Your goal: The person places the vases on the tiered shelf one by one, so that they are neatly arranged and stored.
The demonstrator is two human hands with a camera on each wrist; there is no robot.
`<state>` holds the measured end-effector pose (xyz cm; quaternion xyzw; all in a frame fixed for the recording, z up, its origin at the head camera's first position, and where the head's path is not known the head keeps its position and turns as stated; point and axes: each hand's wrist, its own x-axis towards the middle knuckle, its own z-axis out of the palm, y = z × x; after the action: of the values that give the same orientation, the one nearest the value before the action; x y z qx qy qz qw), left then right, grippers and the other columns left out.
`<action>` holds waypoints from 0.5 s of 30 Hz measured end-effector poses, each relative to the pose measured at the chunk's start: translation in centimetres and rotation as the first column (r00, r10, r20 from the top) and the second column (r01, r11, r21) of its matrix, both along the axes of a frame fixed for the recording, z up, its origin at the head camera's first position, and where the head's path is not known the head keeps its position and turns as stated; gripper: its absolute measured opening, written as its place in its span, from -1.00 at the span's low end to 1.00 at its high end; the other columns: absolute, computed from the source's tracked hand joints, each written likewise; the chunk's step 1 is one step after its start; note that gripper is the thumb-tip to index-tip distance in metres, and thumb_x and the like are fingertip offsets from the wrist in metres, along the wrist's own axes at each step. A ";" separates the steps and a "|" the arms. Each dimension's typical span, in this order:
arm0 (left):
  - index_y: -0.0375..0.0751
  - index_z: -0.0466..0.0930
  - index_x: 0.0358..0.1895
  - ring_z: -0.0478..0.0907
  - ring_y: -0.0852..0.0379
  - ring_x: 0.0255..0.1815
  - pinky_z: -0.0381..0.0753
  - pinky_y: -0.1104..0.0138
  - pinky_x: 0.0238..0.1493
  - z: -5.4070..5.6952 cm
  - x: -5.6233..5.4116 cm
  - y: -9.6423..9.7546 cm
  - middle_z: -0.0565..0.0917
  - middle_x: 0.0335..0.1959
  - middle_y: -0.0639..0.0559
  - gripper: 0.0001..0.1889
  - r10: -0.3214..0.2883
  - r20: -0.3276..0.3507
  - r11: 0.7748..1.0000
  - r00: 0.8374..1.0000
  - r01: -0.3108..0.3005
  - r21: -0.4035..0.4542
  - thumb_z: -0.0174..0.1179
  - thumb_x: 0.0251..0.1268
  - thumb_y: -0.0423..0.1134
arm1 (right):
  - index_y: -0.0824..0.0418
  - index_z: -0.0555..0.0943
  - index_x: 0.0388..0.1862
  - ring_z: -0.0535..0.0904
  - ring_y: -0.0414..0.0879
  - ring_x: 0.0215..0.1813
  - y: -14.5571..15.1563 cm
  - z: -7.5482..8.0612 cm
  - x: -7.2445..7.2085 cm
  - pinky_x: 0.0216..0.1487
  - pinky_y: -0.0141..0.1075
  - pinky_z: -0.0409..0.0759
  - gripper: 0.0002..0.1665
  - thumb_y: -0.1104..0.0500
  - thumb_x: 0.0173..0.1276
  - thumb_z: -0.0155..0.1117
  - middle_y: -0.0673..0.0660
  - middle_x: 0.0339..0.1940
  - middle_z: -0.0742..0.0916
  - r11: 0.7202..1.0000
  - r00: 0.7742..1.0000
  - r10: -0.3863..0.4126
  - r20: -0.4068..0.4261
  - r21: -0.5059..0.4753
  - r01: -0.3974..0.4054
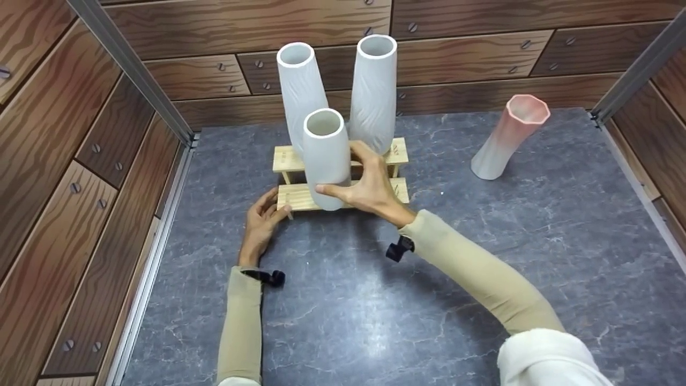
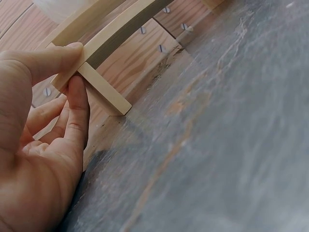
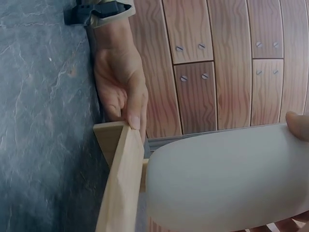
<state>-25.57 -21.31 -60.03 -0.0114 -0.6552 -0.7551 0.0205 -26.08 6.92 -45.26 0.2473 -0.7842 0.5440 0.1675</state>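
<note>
A two-step wooden stand (image 1: 293, 197) stands before me in the head view. My left hand (image 1: 261, 225) pinches the left end of its lower step, thumb on top and index finger beneath, as the left wrist view shows of the hand (image 2: 43, 145). Around a plain white vase (image 1: 326, 161) my right hand (image 1: 372, 185) curls its thumb and fingers. That vase is upright over the lower step; in the right wrist view its rounded base (image 3: 164, 188) is close to the board (image 3: 120, 183). Two taller white vases, left (image 1: 303, 91) and right (image 1: 373, 91), stand on the upper step.
A pink-and-white fluted vase (image 1: 506, 139) stands apart on the grey marbled surface (image 1: 429, 332), to the right. Wood-patterned walls (image 1: 321, 24) with metal corner rails (image 1: 139, 69) close in the back and sides.
</note>
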 end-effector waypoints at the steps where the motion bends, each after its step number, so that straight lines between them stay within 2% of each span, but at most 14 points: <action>1: -0.40 0.34 0.58 0.62 0.04 0.26 0.70 0.40 0.16 0.0 0.0 0.0 0.49 0.45 -0.37 -0.28 -0.002 -0.001 1.000 1.000 0.002 -0.001 0.39 0.41 -0.47 | 0.21 0.67 0.30 0.69 -0.05 0.15 -0.2 -0.1 0.0 0.23 -0.17 0.69 0.00 -0.16 -0.10 0.85 0.12 0.14 0.78 1.000 1.000 -0.003 -0.002 0.001 0.003; 9: -0.37 0.33 0.60 0.62 0.05 0.25 0.71 0.39 0.15 0.0 0.1 0.0 0.49 0.44 -0.34 -0.27 -0.013 -0.009 1.000 1.000 0.013 -0.012 0.40 0.41 -0.44 | 0.16 0.67 0.33 0.70 -0.03 0.16 -1.6 -1.3 -0.3 0.21 -0.11 0.70 0.01 -0.12 -0.11 0.88 0.10 0.16 0.78 0.998 1.000 0.010 -0.002 -0.065 -0.010; 15: -0.38 0.34 0.59 0.63 0.06 0.24 0.71 0.40 0.14 0.1 0.1 0.1 0.50 0.46 -0.34 -0.27 -0.006 0.007 1.000 1.000 0.006 0.003 0.41 0.41 -0.44 | 0.20 0.63 0.37 0.73 -0.04 0.12 -2.5 -1.7 -0.2 0.09 -0.21 0.78 0.04 -0.08 -0.10 0.88 0.12 0.15 0.78 0.996 1.000 0.001 0.021 -0.084 0.001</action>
<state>-25.43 -21.25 -59.91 -0.0108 -0.6542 -0.7561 0.0162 -26.24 4.38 -46.96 0.2342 -0.7623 0.5791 0.1694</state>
